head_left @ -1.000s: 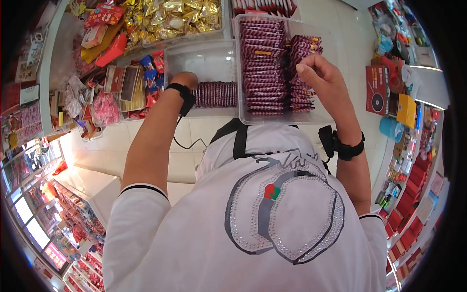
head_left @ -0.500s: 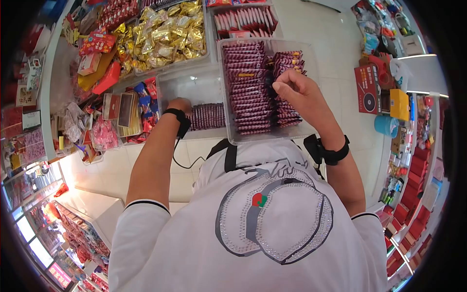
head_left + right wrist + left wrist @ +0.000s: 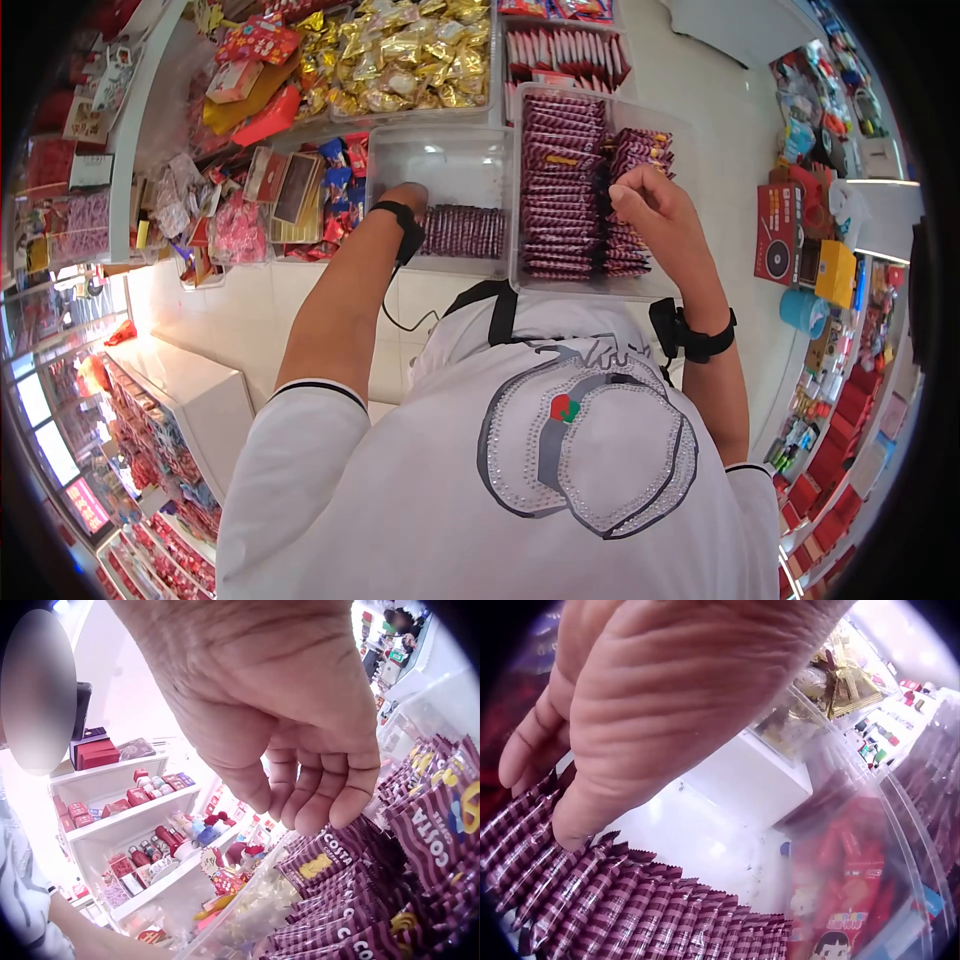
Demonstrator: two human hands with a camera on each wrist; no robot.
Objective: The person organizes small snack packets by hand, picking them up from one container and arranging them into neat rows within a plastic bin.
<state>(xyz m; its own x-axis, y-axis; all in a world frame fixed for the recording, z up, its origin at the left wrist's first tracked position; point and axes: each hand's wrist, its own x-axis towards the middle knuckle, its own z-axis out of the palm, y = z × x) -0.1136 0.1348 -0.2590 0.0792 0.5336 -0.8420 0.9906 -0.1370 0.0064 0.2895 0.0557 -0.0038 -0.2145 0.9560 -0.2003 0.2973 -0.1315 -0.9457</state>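
Note:
Inside a clear plastic bin (image 3: 440, 150), my left hand (image 3: 667, 697) is at the left end of a row of purple striped packets (image 3: 637, 907). Its thumb lies against the packet tops and its fingers reach round the far side, pinching the end of the row. My right hand (image 3: 655, 205) hovers over the neighbouring clear bin (image 3: 665, 285), which is filled with Costa packets (image 3: 560, 190) in two stacks. The fingers of that hand bend loosely toward the thumb, with nothing visible between them in the right wrist view (image 3: 307, 780).
Behind the bins stand a tray of gold-wrapped sweets (image 3: 410, 60) and a box of red and white packets (image 3: 570, 55). Red and blue sweets (image 3: 340, 190) and small boxes (image 3: 298, 195) lie to the left. Stocked shelves (image 3: 142, 825) line the room.
The head view has shifted, so the bins and arms appear displaced. Both hands keep nearly the same places, the left at the row's end, the right above the Costa packets.

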